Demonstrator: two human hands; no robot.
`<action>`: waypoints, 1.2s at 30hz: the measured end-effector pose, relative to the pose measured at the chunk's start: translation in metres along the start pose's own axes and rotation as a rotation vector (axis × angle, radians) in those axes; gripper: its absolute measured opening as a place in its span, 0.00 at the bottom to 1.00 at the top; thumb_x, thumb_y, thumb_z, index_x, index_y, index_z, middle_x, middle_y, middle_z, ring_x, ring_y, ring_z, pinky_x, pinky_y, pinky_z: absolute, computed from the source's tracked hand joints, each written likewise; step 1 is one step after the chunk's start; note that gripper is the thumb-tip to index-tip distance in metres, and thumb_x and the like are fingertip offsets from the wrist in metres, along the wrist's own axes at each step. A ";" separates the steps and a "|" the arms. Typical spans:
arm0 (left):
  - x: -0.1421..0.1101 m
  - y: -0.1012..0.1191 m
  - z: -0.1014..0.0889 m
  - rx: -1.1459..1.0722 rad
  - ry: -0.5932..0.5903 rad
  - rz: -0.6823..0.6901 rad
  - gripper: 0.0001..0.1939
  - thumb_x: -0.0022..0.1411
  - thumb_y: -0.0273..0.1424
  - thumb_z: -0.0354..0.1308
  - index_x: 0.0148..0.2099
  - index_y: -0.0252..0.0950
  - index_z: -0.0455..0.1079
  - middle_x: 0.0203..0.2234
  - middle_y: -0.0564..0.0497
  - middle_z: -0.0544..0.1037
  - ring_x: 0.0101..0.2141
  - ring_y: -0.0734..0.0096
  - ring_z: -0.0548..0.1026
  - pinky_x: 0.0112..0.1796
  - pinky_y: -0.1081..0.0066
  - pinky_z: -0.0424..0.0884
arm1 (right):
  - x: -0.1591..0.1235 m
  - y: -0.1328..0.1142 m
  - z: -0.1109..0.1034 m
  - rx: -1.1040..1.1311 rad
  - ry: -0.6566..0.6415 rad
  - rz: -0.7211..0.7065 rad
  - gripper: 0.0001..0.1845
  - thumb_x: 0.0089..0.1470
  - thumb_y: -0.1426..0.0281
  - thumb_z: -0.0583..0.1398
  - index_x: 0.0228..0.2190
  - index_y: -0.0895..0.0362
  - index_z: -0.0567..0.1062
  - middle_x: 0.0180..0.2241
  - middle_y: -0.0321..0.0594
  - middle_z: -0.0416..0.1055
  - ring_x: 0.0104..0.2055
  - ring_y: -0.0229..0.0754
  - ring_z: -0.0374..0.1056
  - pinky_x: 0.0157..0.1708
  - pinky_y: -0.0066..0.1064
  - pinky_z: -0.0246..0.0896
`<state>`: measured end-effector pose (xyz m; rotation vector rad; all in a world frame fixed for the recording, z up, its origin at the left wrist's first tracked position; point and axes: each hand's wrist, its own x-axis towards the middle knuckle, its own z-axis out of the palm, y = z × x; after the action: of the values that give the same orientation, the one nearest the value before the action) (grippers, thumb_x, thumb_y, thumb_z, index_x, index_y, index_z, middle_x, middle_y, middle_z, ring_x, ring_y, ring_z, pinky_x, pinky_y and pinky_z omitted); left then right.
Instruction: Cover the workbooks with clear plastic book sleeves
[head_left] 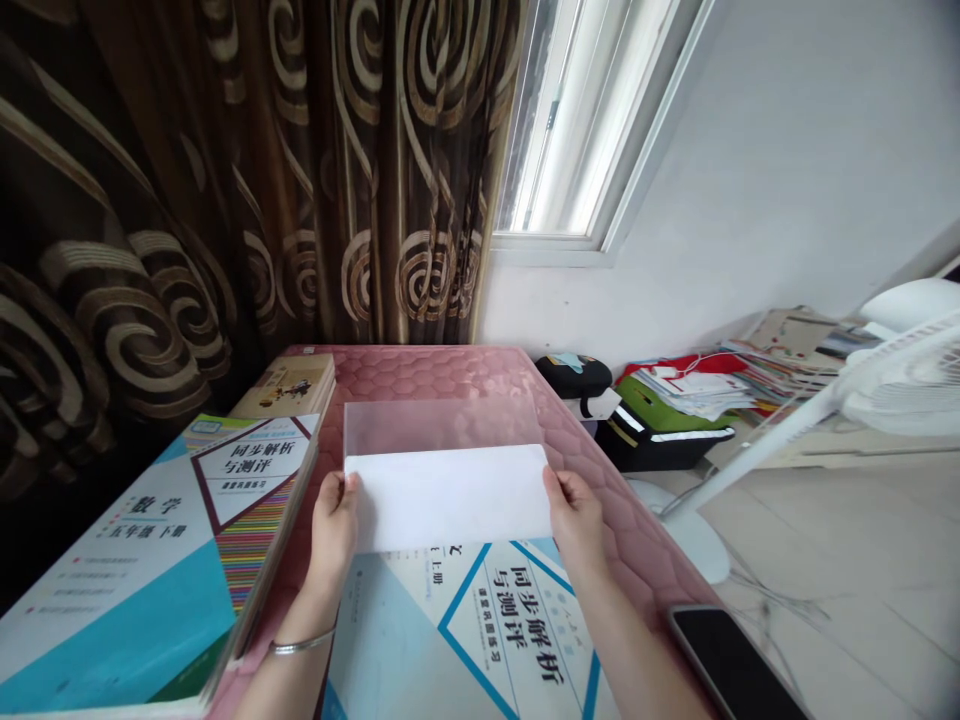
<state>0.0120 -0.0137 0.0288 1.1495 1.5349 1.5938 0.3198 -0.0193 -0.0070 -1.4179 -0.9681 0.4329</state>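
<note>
My left hand pinches the left end of a white sheet of paper. The right end of that sheet is between the thumb and fingers of my right hand. Beyond its far edge stretches a clear plastic sheet; whether the two are joined I cannot tell. Nearer to me lies a workbook with a pale blue and white cover and blue diagonal lines. The white sheet covers the far part of the workbook. A silver bracelet circles my left wrist.
At left, a stack of workbooks and a tan book lie on the pink quilted tabletop. A phone rests at the right edge. Right of the table are a black case, piled papers and a white fan.
</note>
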 end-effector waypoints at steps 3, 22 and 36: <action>0.002 -0.002 0.000 0.001 -0.004 -0.028 0.17 0.51 0.48 0.59 0.29 0.38 0.66 0.20 0.56 0.67 0.24 0.73 0.62 0.25 0.74 0.58 | -0.001 0.002 0.001 -0.081 0.048 -0.060 0.26 0.51 0.44 0.57 0.24 0.55 0.71 0.23 0.39 0.70 0.27 0.42 0.63 0.26 0.31 0.58; -0.004 0.001 0.003 0.049 0.025 -0.022 0.19 0.54 0.48 0.56 0.25 0.39 0.60 0.19 0.57 0.62 0.23 0.74 0.59 0.23 0.74 0.55 | -0.003 -0.007 0.001 -0.048 0.039 -0.026 0.27 0.49 0.42 0.58 0.25 0.55 0.72 0.23 0.38 0.71 0.29 0.44 0.64 0.27 0.32 0.58; -0.001 -0.005 0.002 0.049 -0.026 -0.067 0.22 0.54 0.53 0.55 0.29 0.38 0.64 0.20 0.57 0.65 0.23 0.74 0.61 0.24 0.74 0.56 | -0.002 0.005 0.005 -0.087 0.081 -0.066 0.27 0.51 0.43 0.56 0.26 0.56 0.71 0.26 0.39 0.70 0.30 0.43 0.63 0.30 0.32 0.59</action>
<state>0.0135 -0.0136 0.0236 1.1290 1.5867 1.4997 0.3161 -0.0173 -0.0129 -1.4663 -0.9753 0.2852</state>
